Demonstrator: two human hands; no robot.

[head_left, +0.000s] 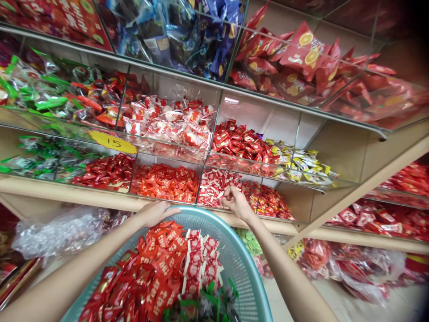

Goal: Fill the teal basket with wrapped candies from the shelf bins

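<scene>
A teal plastic basket (250, 264) tilts against the shelf front, loaded with wrapped candies. My left hand (156, 213) is closed over its far rim, beside the wooden shelf edge. Inside lie red candies (110, 290), orange-red candies (164, 255), red-and-white candies (201, 264) and green-tipped packets (211, 304). My right hand (236, 201) is at the bottom compartment of small red-and-white candies (214, 181), its fingers curled together. Whatever those fingers pinch, if anything, is too small to make out.
Clear-fronted compartments of wrapped sweets rise in tiers, with red orange-print packets (301, 53) at upper right. A yellow tag (113, 141) reading 15 hangs on one front. The wooden shelf edge (67, 194) runs behind the basket. Plastic bags (60, 230) lie below.
</scene>
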